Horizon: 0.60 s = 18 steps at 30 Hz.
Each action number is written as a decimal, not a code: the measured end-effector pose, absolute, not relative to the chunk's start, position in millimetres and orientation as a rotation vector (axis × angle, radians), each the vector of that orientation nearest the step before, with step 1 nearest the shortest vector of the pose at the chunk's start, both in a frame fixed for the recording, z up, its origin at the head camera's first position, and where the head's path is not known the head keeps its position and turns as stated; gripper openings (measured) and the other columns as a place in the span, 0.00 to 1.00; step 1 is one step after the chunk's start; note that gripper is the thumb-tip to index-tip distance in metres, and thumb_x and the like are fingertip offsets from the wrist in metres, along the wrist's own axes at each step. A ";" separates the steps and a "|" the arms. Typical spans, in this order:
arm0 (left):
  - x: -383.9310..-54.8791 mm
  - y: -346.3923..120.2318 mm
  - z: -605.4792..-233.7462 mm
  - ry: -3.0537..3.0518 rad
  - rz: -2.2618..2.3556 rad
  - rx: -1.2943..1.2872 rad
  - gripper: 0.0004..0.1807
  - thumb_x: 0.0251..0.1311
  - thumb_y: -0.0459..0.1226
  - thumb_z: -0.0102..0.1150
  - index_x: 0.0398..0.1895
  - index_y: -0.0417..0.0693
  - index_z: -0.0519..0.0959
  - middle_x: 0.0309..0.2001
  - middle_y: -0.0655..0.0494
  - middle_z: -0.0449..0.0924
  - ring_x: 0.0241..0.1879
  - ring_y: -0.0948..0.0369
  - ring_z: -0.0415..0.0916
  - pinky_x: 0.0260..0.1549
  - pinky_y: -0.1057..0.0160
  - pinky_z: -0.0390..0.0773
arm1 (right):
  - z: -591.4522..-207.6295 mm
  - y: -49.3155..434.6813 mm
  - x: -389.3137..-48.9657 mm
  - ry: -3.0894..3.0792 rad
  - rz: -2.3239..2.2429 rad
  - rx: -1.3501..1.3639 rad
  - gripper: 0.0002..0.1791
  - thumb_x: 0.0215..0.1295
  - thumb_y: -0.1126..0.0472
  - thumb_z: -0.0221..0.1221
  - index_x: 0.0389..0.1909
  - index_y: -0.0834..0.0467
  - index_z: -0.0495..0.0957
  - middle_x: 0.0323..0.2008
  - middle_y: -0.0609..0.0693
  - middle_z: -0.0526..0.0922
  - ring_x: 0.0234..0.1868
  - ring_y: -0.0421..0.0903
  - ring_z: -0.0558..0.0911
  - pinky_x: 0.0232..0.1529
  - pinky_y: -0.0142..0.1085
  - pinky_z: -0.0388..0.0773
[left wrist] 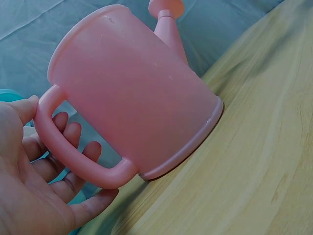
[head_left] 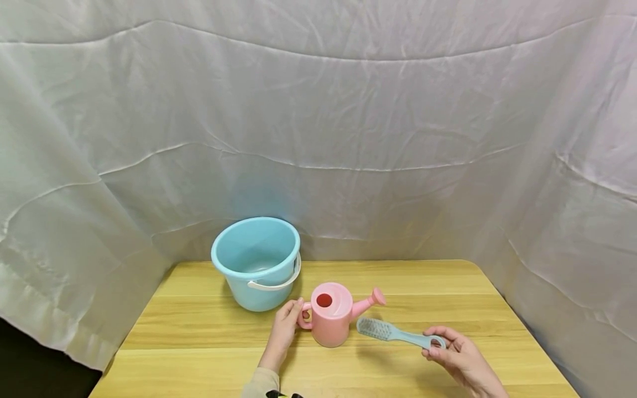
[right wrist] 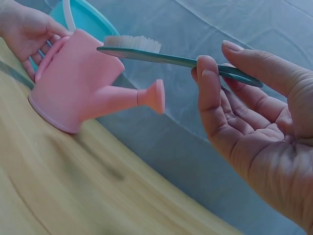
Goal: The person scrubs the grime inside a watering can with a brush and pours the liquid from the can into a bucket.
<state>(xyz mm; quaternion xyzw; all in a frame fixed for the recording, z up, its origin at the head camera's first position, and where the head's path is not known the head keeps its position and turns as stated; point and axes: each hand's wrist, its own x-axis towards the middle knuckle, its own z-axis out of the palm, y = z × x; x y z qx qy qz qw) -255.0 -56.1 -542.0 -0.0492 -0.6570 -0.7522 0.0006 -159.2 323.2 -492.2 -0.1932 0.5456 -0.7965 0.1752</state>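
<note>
Holding the can [head_left: 330, 327] by its handle [left wrist: 61, 148] in the left grip [head_left: 284, 325], on the bench [head_left: 189, 342] just right of it; pinching the brush [head_left: 402, 335] in the right grip [head_left: 460, 356], raised leftward of it; seemingly past pickup, without touching brush to can yet.

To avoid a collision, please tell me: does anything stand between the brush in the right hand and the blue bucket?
Yes: the pink watering can stands between the brush and the blue bucket, and the left hand is at the can's handle, on the bucket side.
</note>
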 end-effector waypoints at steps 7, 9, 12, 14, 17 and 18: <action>-253.5 -55.9 -542.2 -2.067 -2.363 -0.143 0.24 0.73 0.44 0.48 0.37 0.24 0.71 0.33 0.36 0.76 0.26 0.54 0.78 0.41 0.53 0.86 | -481.4 310.7 -166.1 1.554 -2.283 -0.581 0.22 0.69 0.79 0.44 0.53 0.55 0.76 0.44 0.43 0.82 0.47 0.39 0.84 0.52 0.29 0.82; -253.8 -55.9 -542.7 -2.063 -2.365 -0.146 0.25 0.72 0.45 0.49 0.36 0.24 0.71 0.33 0.36 0.75 0.27 0.54 0.78 0.40 0.53 0.86 | -478.8 306.9 -169.0 1.572 -2.285 -0.583 0.22 0.68 0.79 0.44 0.53 0.54 0.76 0.44 0.43 0.82 0.47 0.39 0.84 0.52 0.29 0.82; -254.6 -56.3 -543.1 -2.064 -2.363 -0.148 0.25 0.73 0.44 0.48 0.35 0.23 0.70 0.33 0.34 0.75 0.26 0.54 0.78 0.40 0.53 0.86 | -475.6 301.6 -173.8 1.630 -2.276 -0.586 0.22 0.68 0.79 0.45 0.52 0.54 0.76 0.44 0.43 0.82 0.46 0.39 0.84 0.51 0.29 0.82; -255.3 -56.5 -543.4 -2.063 -2.361 -0.152 0.24 0.73 0.43 0.48 0.34 0.23 0.70 0.34 0.34 0.75 0.26 0.54 0.78 0.39 0.53 0.86 | -473.7 297.9 -177.0 1.663 -2.268 -0.585 0.22 0.67 0.78 0.47 0.52 0.54 0.77 0.43 0.43 0.82 0.46 0.39 0.85 0.51 0.29 0.82; -255.8 -56.8 -543.4 -2.060 -2.364 -0.151 0.24 0.73 0.42 0.47 0.33 0.23 0.69 0.33 0.35 0.75 0.25 0.54 0.78 0.39 0.52 0.86 | -470.8 291.2 -181.7 1.672 -2.268 -0.607 0.22 0.66 0.79 0.48 0.51 0.54 0.77 0.43 0.43 0.82 0.46 0.40 0.85 0.50 0.30 0.83; -255.9 -56.9 -543.6 -2.059 -2.366 -0.151 0.24 0.73 0.42 0.47 0.33 0.23 0.69 0.33 0.35 0.75 0.24 0.54 0.78 0.39 0.51 0.86 | -470.1 288.6 -183.4 1.664 -2.273 -0.619 0.22 0.66 0.79 0.48 0.52 0.55 0.77 0.43 0.44 0.82 0.46 0.40 0.85 0.50 0.30 0.83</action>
